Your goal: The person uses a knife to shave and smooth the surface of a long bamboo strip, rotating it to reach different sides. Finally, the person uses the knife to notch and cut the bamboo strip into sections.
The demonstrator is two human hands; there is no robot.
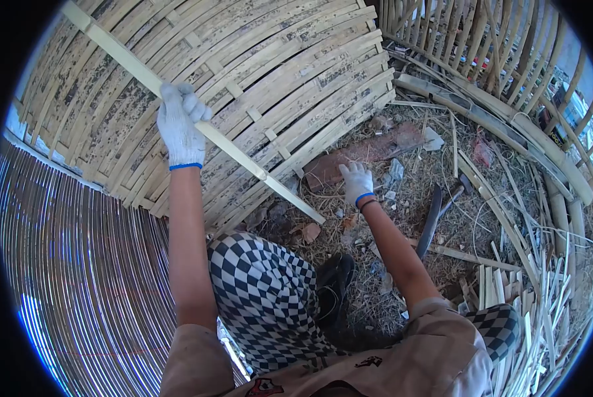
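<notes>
My left hand (181, 126), in a white glove with a blue cuff, is closed around a long pale bamboo strip (233, 153). The strip runs diagonally across a woven bamboo panel (309, 73), from its upper left down past its lower edge. To the right, my right hand (356, 180), gloved the same way, reaches over the littered ground with its fingers apart and nothing in them. Its fingertips are close to a reddish-brown slab (392, 147) lying on the ground.
A curved dark blade (430, 221) lies on the ground right of my right hand, beside a hammer-like tool (465, 185). Split bamboo strips (501, 284) are piled at lower right. A bamboo fence (475, 33) stands at upper right, and corrugated sheeting (78, 264) fills the left.
</notes>
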